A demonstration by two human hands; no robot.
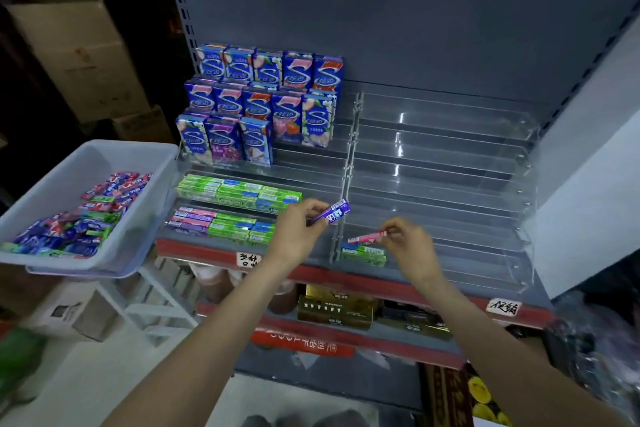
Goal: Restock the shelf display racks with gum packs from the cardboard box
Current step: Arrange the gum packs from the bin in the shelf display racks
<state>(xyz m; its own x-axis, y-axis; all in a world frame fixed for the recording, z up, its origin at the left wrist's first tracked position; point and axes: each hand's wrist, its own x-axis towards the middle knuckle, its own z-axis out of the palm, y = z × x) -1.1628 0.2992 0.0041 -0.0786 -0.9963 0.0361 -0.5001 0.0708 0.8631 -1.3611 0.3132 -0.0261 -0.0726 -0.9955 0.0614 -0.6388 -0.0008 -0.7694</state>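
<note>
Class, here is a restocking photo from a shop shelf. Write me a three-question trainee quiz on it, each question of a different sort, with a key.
1. True or false: the left hand holds a pink pack.
2. Multiple choice: the right hand holds its pink pack above
A) the white bin
B) the green packs in the right rack
C) the blue boxes
3. Fill in: loose gum packs wait in the white ___ on the left.

Key
1. False: it holds a purple pack.
2. B
3. bin
</note>
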